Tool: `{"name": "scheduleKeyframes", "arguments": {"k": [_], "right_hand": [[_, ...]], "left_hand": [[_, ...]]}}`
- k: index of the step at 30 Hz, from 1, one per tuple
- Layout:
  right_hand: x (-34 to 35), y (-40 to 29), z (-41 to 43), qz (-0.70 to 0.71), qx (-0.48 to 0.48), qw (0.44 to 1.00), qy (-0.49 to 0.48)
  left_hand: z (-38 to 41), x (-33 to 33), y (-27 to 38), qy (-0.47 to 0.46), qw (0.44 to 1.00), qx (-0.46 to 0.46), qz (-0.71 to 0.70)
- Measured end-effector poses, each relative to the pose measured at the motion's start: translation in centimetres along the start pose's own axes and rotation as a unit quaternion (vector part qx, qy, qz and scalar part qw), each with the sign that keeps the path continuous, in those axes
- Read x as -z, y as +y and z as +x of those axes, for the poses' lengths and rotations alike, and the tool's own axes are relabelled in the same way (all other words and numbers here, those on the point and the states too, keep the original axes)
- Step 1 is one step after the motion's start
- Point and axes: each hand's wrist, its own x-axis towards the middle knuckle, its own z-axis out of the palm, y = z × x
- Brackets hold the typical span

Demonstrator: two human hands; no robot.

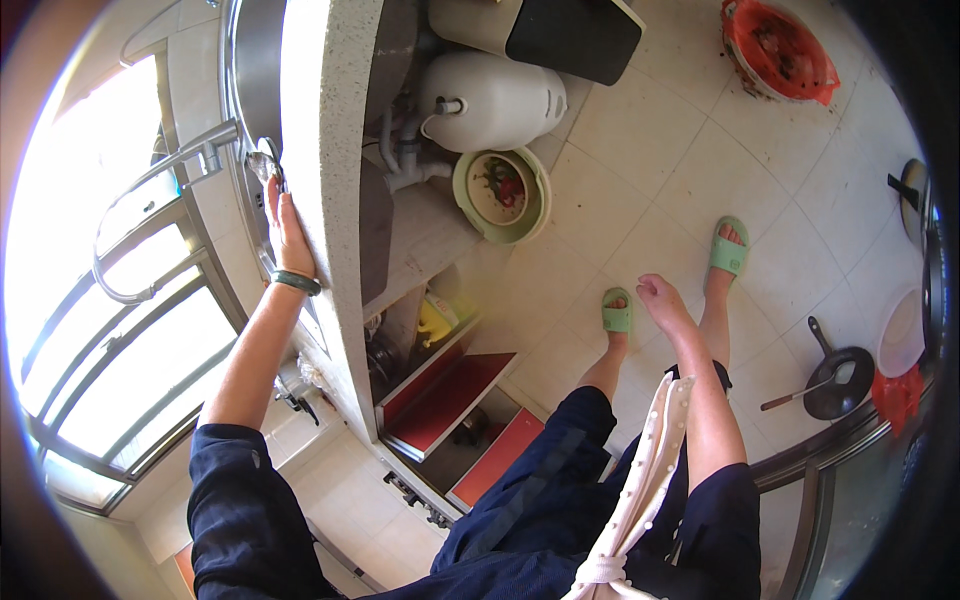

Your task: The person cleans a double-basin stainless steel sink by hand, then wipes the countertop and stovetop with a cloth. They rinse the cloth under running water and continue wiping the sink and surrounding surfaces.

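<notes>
My left hand (290, 241), with a dark bangle at the wrist, reaches over the speckled countertop (339, 187) to the edge of the metal sink (259, 67). Its outstretched fingertips meet a small shiny object (262, 165), too unclear to name, and whether they grip it cannot be told. A curved faucet (199, 146) rises beside that hand, on the window side. My right hand (664, 304) hangs over the tiled floor with its fingers curled in, and nothing shows in it. Below it are my feet in green slippers (727, 255).
Under the counter sit a white tank (495, 101) and a green basin (540, 217) holding scraps. Red-fronted drawers (450, 390) stand pulled out beside my legs. A red-lined basin (784, 56), a black frying pan (844, 382) and a sliding-door track (795, 457) lie across the floor.
</notes>
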Motion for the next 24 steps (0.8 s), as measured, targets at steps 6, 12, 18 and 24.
{"name": "scheduleKeyframes", "arguments": {"k": [6,12,18,24], "right_hand": [[0.0,1.2,0.0,-0.005,-0.008,1.0,-0.003],[-0.5,1.9,-0.1,0.007,-0.006,1.0,-0.002],[-1.0,2.2,-0.1,0.008,-0.001,1.0,0.001],[-0.9,1.9,-0.3,0.0,-0.011,1.0,-0.004]], "left_hand": [[-0.3,-0.4,0.6,-0.025,0.997,0.023,-0.074],[-0.2,-0.2,0.4,-0.029,0.997,0.029,-0.069],[0.2,0.0,0.1,-0.012,0.999,0.015,-0.031],[-0.1,-0.4,0.3,-0.009,0.999,0.023,-0.021]]}}
